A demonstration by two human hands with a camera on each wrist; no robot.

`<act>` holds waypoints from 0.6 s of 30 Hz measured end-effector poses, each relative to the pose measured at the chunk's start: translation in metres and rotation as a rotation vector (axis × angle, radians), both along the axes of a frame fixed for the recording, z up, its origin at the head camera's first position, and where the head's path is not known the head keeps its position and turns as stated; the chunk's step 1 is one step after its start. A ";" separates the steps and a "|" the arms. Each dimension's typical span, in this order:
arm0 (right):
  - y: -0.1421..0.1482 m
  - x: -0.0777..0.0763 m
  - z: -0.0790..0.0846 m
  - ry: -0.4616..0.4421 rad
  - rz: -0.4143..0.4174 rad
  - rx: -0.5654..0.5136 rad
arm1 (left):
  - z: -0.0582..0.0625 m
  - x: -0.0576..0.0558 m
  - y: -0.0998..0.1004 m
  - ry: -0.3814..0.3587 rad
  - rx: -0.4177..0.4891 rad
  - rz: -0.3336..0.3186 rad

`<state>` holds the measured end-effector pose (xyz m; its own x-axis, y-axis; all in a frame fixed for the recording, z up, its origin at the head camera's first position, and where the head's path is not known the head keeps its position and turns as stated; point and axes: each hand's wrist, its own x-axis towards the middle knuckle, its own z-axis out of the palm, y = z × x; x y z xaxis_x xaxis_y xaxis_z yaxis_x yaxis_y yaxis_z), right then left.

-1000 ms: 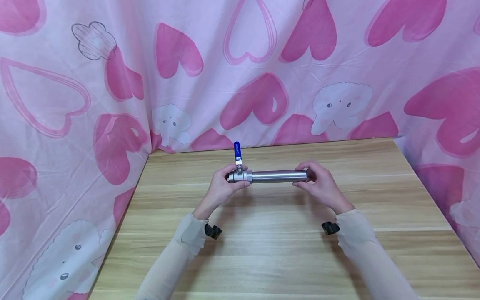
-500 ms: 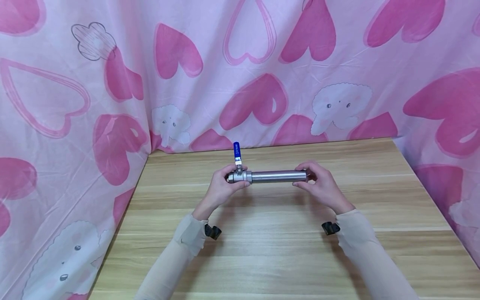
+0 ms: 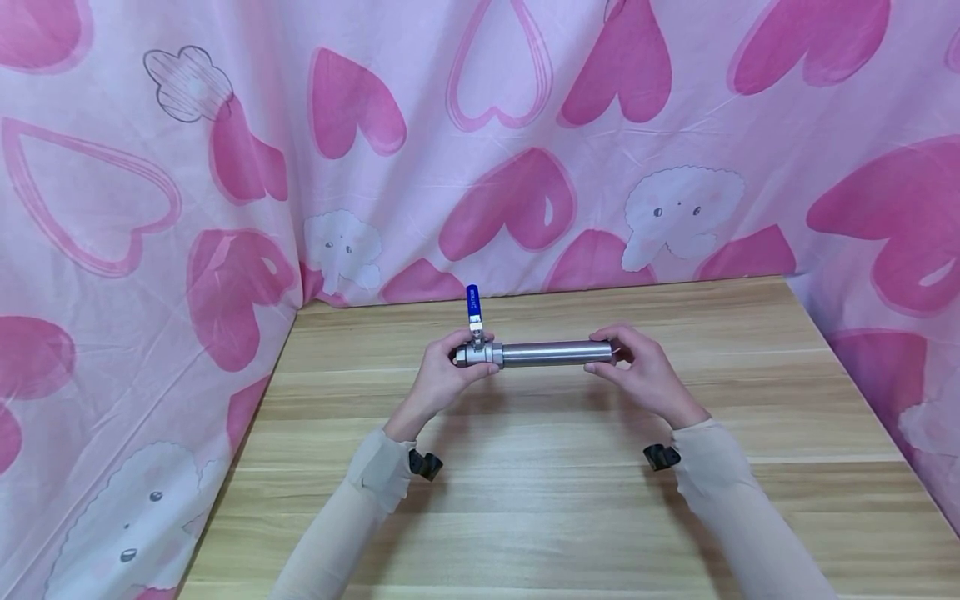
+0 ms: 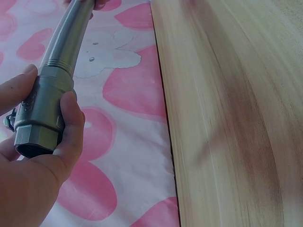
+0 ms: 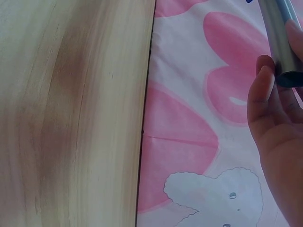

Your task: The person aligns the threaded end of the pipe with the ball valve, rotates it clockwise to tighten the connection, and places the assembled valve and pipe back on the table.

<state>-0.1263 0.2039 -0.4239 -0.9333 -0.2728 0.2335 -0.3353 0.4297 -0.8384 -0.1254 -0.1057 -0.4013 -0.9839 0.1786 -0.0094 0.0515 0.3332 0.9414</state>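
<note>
Your left hand (image 3: 435, 373) pinches the valve (image 3: 477, 353) and your right hand (image 3: 647, 373) pinches the far end of the pipe (image 3: 553, 353), which runs crosswise between them above the desk (image 3: 540, 500).

Looks like a small screened-off corner; cannot be pinned down as home, studio or workshop. Draped at the back and on both sides with pale pink cloth (image 3: 420, 212), printed with darker pink hearts (image 3: 358, 104) and white cartoon animals (image 3: 681, 200). Furnished with a wood-grain table (image 3: 540, 500), set close against the cloth.
</note>
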 end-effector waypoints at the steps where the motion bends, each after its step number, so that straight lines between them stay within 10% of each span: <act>1: 0.000 0.000 0.000 -0.005 -0.002 0.001 | 0.000 0.000 0.000 -0.003 0.000 0.001; 18: 0.002 0.002 -0.004 -0.082 -0.024 -0.017 | 0.004 0.003 0.003 0.003 -0.031 -0.011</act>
<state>-0.1242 0.2056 -0.4276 -0.9558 -0.2464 0.1603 -0.2548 0.4226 -0.8697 -0.1228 -0.1028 -0.3973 -0.9819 0.1889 -0.0121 0.0582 0.3621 0.9303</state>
